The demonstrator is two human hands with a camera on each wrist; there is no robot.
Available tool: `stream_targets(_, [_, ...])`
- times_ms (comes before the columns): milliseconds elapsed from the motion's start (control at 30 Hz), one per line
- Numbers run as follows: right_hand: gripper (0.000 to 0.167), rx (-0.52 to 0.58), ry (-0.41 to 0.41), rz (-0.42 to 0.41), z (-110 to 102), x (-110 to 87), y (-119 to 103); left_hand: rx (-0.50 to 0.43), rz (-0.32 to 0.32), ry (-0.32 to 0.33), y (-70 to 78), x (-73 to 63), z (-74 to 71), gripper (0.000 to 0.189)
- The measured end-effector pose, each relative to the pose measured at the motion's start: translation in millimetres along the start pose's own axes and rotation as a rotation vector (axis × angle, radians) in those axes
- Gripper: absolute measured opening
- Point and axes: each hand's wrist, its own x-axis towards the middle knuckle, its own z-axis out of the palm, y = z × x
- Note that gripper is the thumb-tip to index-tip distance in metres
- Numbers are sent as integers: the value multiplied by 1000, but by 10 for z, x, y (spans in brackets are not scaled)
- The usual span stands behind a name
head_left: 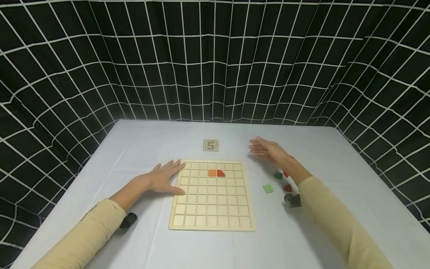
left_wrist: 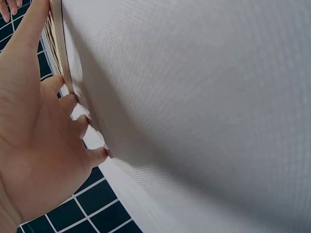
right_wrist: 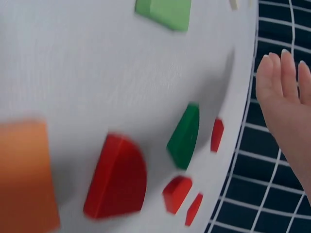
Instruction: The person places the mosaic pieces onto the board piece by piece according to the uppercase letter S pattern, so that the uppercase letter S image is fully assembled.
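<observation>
A wooden grid board [head_left: 211, 200] lies in front of me in the head view. An orange square tile [head_left: 212, 173] and a red quarter-round tile [head_left: 220, 173] sit side by side in its upper cells. My left hand [head_left: 164, 178], fingers spread, touches the board's left edge with thumb and fingertips; the left wrist view shows it against that edge. Over the table right of the board, my right hand [head_left: 268, 149] is held with straight fingers and nothing in it. Below it lie a light green tile [right_wrist: 167, 13], a dark green tile [right_wrist: 184, 138] and several red pieces [right_wrist: 119, 177].
Behind the board lies a small square card [head_left: 211, 145] with a figure on a grid. A blurred orange piece [right_wrist: 26, 177] shows in the right wrist view. Dark wrist devices [head_left: 128, 220] hang under both forearms. Black cloth [head_left: 215, 74] with white lines surrounds the white table.
</observation>
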Motion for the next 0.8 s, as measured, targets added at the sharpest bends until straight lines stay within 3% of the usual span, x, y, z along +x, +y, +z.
stream_targets(167, [63,-18,53,27,-157,-29,28,-6,1,2,-1,-7,-2,105])
stream_targets(433, [62,29,120,-8,-353,-72,125,-4,-4,0,-6,6,4,105])
stream_targets(600, [62,-33,169,17,-414,-105,153,-4,-1,1,-4,5,6,105])
stream_targets(800, [59,-194,197,60,-446,-128,166,-2,-5,1,3,2,6,105])
